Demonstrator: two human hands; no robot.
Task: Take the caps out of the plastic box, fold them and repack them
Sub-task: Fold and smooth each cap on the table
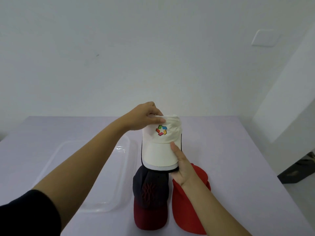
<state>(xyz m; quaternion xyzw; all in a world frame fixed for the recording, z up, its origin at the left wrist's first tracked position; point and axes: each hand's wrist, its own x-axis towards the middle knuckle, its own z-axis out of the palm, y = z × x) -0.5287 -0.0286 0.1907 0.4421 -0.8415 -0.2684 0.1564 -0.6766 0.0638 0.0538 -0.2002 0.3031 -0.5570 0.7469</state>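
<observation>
Stretching away to the far wall, the pale lilac bench (pixel 230 150) is carrying everything here, and the clear plastic box (pixel 88 176) is sitting empty toward its left edge, its transparent walls barely showing against the surface. Beside it, toward the near edge, the red cap (pixel 189 210) and the dark cap with a maroon brim (pixel 150 198) are lying side by side, brims pointing at the person, the red one partly covered by the forearm and cut off at the bottom. Above them the white cap (pixel 160 147) is being held upright in the air, brim down. The left hand (pixel 144 118) is pinching the bunched crown at the top, and the right hand (pixel 182 166) is gripping the brim's right edge with the thumb laid across the front. To fold it well, I would judge the crown's back half should be pushed into the front half evenly, keeping the brim flat and the coloured logo (pixel 161 130) uncreased. The back of the cap and its strap are hidden, so how far the crown is already tucked in is hard to tell.
</observation>
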